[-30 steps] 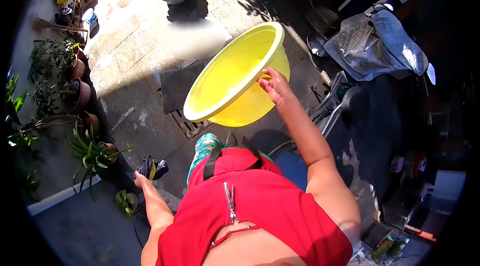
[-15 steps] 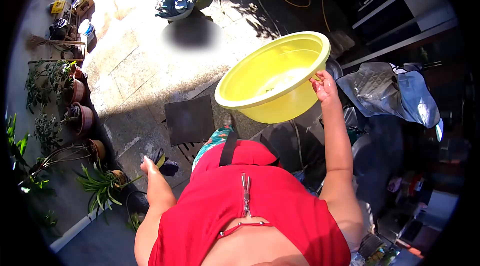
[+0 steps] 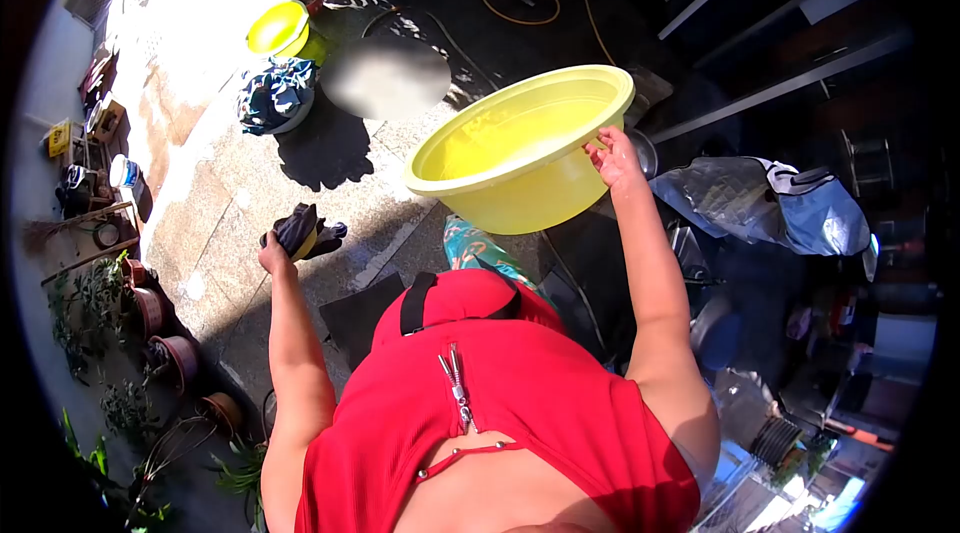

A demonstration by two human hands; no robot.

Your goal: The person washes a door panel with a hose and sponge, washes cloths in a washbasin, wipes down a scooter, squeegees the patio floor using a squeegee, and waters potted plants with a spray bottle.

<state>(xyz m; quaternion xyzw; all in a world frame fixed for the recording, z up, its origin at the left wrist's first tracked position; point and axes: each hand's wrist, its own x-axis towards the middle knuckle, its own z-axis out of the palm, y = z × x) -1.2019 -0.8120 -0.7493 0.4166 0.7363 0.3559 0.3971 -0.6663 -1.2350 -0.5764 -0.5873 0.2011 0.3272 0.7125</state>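
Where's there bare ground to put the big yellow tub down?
On the sunlit paving between the heaped laundry and the flowerpots, past the left hand. Crowded: left edge, with flowerpots and boxes; right side, by the silver cover.

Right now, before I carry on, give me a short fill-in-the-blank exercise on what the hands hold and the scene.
1. The right hand holds a large basin at its rim, and the basin's colour is ____.
2. Of the person's two hands, the one holding the dark bundle is the ____.
3. The number of hands on the large basin is ____.
4. The colour of the person's top is ____.

Missing words: yellow; left; one; red.
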